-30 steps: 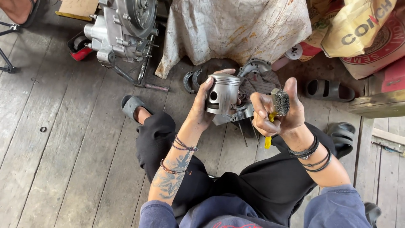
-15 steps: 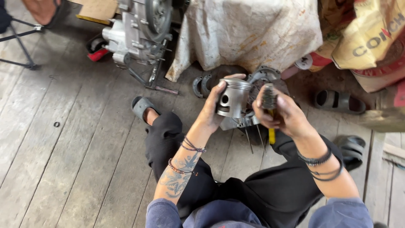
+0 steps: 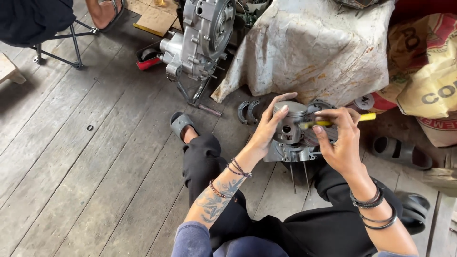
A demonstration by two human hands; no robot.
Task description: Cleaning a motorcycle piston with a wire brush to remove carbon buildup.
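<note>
Soft, even daylight fills the scene, bright without harsh contrast. Shadows are faint and diffuse, darkest under the folding stool (image 3: 71,40) at upper left. The pale tarp (image 3: 309,47) sits near overexposure, and the engine casing (image 3: 200,38) shows mild sheen. Focus is sharp across the wooden floor (image 3: 71,181); the plank lines bend slightly toward the edges.

The right hand (image 3: 340,143) hid the working end of the yellow-handled tool (image 3: 333,122); the sack (image 3: 428,81) was cut off at the frame's edge
</note>
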